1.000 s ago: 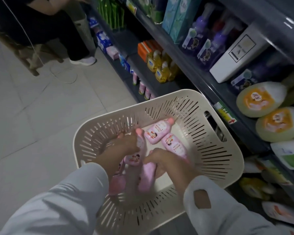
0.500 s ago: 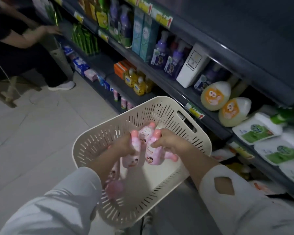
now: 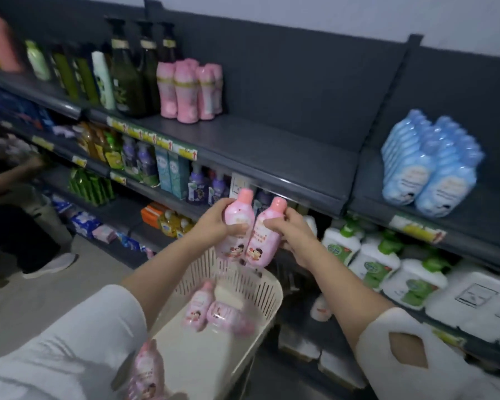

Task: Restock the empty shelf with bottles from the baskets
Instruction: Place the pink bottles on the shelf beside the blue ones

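My left hand (image 3: 214, 223) grips a pink bottle (image 3: 237, 219) with a pink cap, held upright. My right hand (image 3: 293, 235) grips a second pink bottle (image 3: 267, 235) beside it, and the two bottles touch. Both are raised above the cream slotted basket (image 3: 267, 298), just below the front edge of the dark upper shelf (image 3: 272, 145), whose middle stretch is bare. More pink bottles (image 3: 198, 304) lie in the basket, and one (image 3: 146, 370) is at its near end.
Taller pink bottles (image 3: 189, 90) and dark pump bottles (image 3: 130, 67) stand on the upper shelf to the left. Blue bottles (image 3: 430, 166) fill the shelf to the right. Lower shelves hold white and green bottles (image 3: 375, 255). A person (image 3: 18, 203) crouches at far left.
Both hands rose out of the basket, each with a pink bottle, up toward the upper shelf. My view tilted up from the basket to the shelves.
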Demonstrator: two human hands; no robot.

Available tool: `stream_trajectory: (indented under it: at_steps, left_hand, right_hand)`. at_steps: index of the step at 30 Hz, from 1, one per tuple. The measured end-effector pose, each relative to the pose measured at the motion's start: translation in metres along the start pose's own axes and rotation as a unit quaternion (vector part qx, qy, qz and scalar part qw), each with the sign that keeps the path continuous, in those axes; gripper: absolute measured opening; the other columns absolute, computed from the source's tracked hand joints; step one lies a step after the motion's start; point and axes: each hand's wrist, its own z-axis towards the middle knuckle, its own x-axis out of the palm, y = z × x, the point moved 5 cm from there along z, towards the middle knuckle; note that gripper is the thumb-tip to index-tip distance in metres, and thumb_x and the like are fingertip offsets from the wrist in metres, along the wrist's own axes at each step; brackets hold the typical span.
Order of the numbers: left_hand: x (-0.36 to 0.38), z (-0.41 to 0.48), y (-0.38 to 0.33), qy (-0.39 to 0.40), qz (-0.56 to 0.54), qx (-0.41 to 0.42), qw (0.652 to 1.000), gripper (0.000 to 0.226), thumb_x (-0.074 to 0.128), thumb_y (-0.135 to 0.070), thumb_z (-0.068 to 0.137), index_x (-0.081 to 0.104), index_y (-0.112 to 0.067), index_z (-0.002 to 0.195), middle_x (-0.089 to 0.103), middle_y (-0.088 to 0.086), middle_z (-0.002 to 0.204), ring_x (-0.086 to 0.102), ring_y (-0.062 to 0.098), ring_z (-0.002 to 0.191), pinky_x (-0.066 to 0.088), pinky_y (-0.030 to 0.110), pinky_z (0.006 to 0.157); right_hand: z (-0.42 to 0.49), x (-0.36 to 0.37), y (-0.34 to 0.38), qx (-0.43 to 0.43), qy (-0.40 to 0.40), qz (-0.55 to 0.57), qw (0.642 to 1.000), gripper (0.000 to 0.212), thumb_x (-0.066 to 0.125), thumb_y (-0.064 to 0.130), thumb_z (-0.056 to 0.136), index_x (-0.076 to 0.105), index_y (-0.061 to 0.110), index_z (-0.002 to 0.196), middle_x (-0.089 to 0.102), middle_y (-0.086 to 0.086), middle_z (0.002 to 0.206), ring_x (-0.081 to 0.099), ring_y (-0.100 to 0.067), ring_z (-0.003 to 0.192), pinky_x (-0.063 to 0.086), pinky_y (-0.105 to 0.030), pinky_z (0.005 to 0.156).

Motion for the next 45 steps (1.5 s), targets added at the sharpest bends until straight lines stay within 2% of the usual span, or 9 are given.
stream_trajectory:
  at_steps: [5, 8, 13, 18, 22, 26, 31, 40, 45]
  left_hand:
    - [0.058, 0.023, -0.08, -0.008, -0.036, 0.067, 0.997, 0.041, 0.072, -0.016, 0.079, 0.05, -0.021, 0.114, 0.062, 0.003, 0.107, 0.064, 0.019, 0.092, 0.055, 0.035, 0.077]
    - [0.106, 0.027, -0.132, 0.002, -0.069, 0.137, 0.988, 0.032, 0.073, -0.024, 0.07, 0.056, -0.027, 0.097, 0.064, -0.001, 0.096, 0.065, 0.016, 0.086, 0.054, 0.03, 0.07]
    - [0.179, 0.031, -0.21, 0.009, -0.108, 0.217, 0.97, 0.046, 0.068, -0.04, 0.055, 0.056, -0.026, 0.096, 0.062, -0.003, 0.092, 0.064, 0.012, 0.08, 0.055, 0.027, 0.067]
    - [0.232, 0.037, -0.274, 0.025, -0.122, 0.275, 0.953, 0.03, 0.065, -0.026, 0.066, 0.054, -0.026, 0.094, 0.062, -0.007, 0.088, 0.065, 0.002, 0.072, 0.053, 0.02, 0.06]
    - [0.26, 0.056, -0.31, 0.053, -0.064, 0.292, 0.953, 0.036, 0.069, -0.027, 0.066, 0.054, -0.029, 0.098, 0.064, -0.004, 0.098, 0.066, 0.013, 0.088, 0.057, 0.029, 0.073]
    - [0.284, 0.084, -0.334, 0.074, -0.008, 0.292, 0.954, 0.044, 0.076, -0.02, 0.073, 0.052, -0.022, 0.109, 0.062, -0.007, 0.098, 0.063, 0.009, 0.087, 0.052, 0.019, 0.065]
    - [0.304, 0.132, -0.356, 0.103, 0.006, 0.292, 0.951, 0.041, 0.071, -0.015, 0.08, 0.052, -0.019, 0.116, 0.063, -0.003, 0.101, 0.065, 0.011, 0.089, 0.054, 0.025, 0.073]
    - [0.344, 0.222, -0.376, 0.189, 0.083, 0.281, 0.937, 0.049, 0.077, -0.014, 0.073, 0.05, -0.017, 0.114, 0.064, 0.006, 0.108, 0.064, 0.02, 0.1, 0.053, 0.037, 0.09]
    - [0.364, 0.251, -0.38, 0.206, 0.089, 0.281, 0.933, 0.048, 0.077, -0.011, 0.073, 0.049, -0.017, 0.112, 0.063, 0.001, 0.104, 0.062, 0.016, 0.096, 0.053, 0.03, 0.085]
  right_hand:
    - [-0.018, -0.089, 0.047, -0.117, -0.107, 0.077, 0.984, 0.016, 0.058, 0.015, 0.092, 0.051, 0.012, 0.107, 0.062, -0.001, 0.09, 0.062, -0.014, 0.078, 0.05, -0.022, 0.059]
    - [-0.034, -0.146, 0.074, -0.189, -0.145, 0.051, 0.97, 0.011, 0.06, 0.02, 0.089, 0.051, 0.014, 0.091, 0.059, -0.001, 0.083, 0.06, -0.015, 0.075, 0.048, -0.026, 0.063]
    - [-0.068, -0.235, 0.116, -0.267, -0.182, 0.061, 0.944, 0.008, 0.058, 0.024, 0.082, 0.053, 0.017, 0.083, 0.059, 0.0, 0.077, 0.06, -0.014, 0.07, 0.05, -0.028, 0.062]
    - [-0.091, -0.311, 0.157, -0.321, -0.205, 0.026, 0.924, 0.007, 0.058, 0.017, 0.088, 0.055, 0.02, 0.082, 0.061, 0.006, 0.078, 0.062, -0.004, 0.065, 0.05, -0.022, 0.057]
    - [-0.086, -0.36, 0.174, -0.324, -0.234, -0.003, 0.917, 0.006, 0.059, 0.019, 0.09, 0.055, 0.024, 0.09, 0.064, 0.003, 0.089, 0.066, -0.016, 0.08, 0.055, -0.033, 0.069]
    - [-0.067, -0.397, 0.178, -0.314, -0.264, -0.028, 0.911, 0.018, 0.064, 0.023, 0.088, 0.055, 0.02, 0.103, 0.065, 0.001, 0.097, 0.067, -0.017, 0.089, 0.055, -0.034, 0.076]
    - [-0.037, -0.434, 0.173, -0.287, -0.278, -0.02, 0.917, 0.025, 0.067, 0.022, 0.086, 0.053, 0.023, 0.107, 0.067, -0.001, 0.105, 0.067, -0.015, 0.091, 0.055, -0.027, 0.072]
    - [0.043, -0.491, 0.144, -0.203, -0.25, -0.087, 0.943, 0.021, 0.065, 0.006, 0.086, 0.061, 0.024, 0.097, 0.068, -0.007, 0.101, 0.066, -0.022, 0.092, 0.055, -0.038, 0.085]
    - [0.084, -0.512, 0.116, -0.161, -0.25, -0.077, 0.952, 0.04, 0.066, 0.001, 0.085, 0.058, 0.015, 0.122, 0.067, -0.008, 0.111, 0.064, -0.023, 0.102, 0.052, -0.04, 0.093]
